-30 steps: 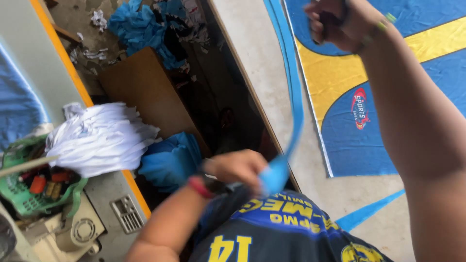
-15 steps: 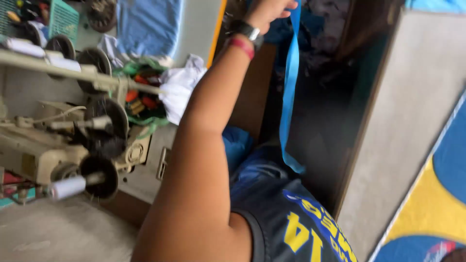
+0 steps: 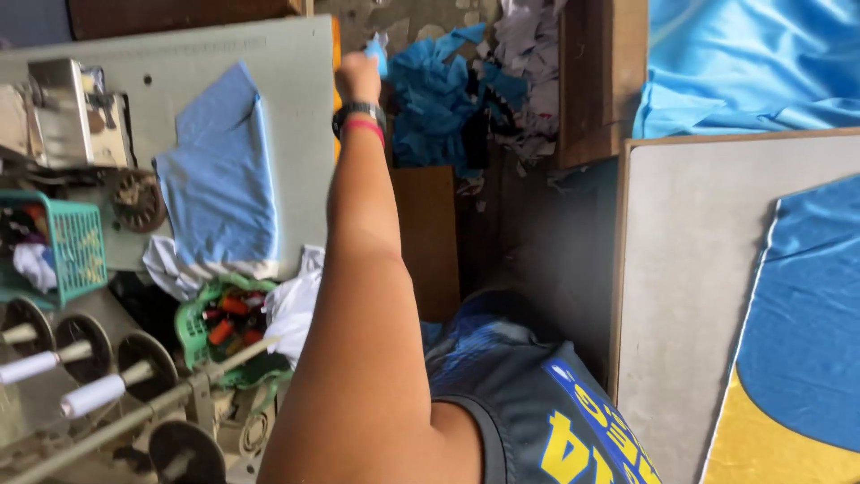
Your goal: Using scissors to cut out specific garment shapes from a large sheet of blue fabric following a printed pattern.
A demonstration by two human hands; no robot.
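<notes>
Fingers of our left hand point(image 3: 358, 76) are closed around a small light blue scrap point(image 3: 377, 54) of fabric, which sticks up just above the fist at the far end of our outstretched arm. Only that short tip of the scrap shows; the rest is hidden inside the grip. Our right hand is out of view.

At the wrist just below the hand sit a dark watch point(image 3: 357, 111) and a red band point(image 3: 363, 127), touching one another. Right beside the fist, toward the right, lies a heap of blue cloth offcuts point(image 3: 439, 99) mixed with pale grey ones, and the held scrap is near the heap's upper left edge; we cannot tell whether it touches it.

To the left of the arm is the grey counter point(image 3: 287, 72) of a sewing station, with a light blue fabric piece point(image 3: 219, 179) spread flat on it. Further left stand a sewing machine point(image 3: 63, 112) and a teal basket point(image 3: 76, 246). Nearer to us, a green basket point(image 3: 202, 323) holds small red items, with white cloth point(image 3: 291, 305) just beside it, and thread spools point(image 3: 90, 394) sit on a rack at the lower left.

On the right, a pale board point(image 3: 681, 287) carries a blue and yellow fabric panel point(image 3: 797, 358), and more blue cloth point(image 3: 752, 63) lies beyond it.
</notes>
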